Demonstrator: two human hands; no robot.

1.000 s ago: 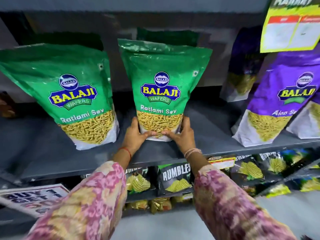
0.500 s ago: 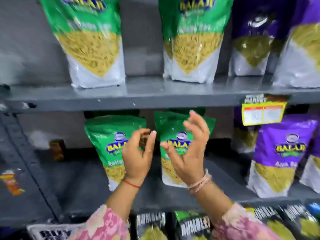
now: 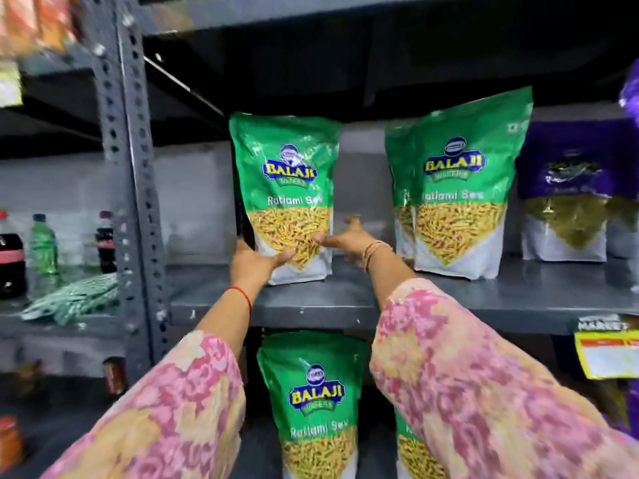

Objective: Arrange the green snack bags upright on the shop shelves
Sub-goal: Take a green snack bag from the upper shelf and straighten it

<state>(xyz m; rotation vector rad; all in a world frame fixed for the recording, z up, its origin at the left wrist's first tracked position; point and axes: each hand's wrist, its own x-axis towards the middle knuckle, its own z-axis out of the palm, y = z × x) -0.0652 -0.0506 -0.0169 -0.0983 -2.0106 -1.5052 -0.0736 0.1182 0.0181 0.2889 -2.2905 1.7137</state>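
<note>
A green snack bag (image 3: 287, 181) stands upright on the upper grey shelf (image 3: 311, 302). My left hand (image 3: 257, 262) grips its lower left corner, thumb across the front. My right hand (image 3: 349, 240) is spread at the bag's lower right edge, fingertips touching it. To the right, two more green bags (image 3: 463, 188) stand upright, one close behind the other. On the shelf below stands another green bag (image 3: 318, 402). A further green bag (image 3: 415, 451) beside it is mostly hidden by my right sleeve.
Purple snack bags (image 3: 567, 191) stand at the right end of the upper shelf. A perforated metal post (image 3: 128, 167) bounds the shelf on the left. Beyond it are drink bottles (image 3: 41, 243) and a green checked cloth (image 3: 76, 299). A yellow price tag (image 3: 608, 354) hangs at right.
My hands let go of the green bag on the lower shelf and rose to the shelf above. They now touch the left green bag there.
</note>
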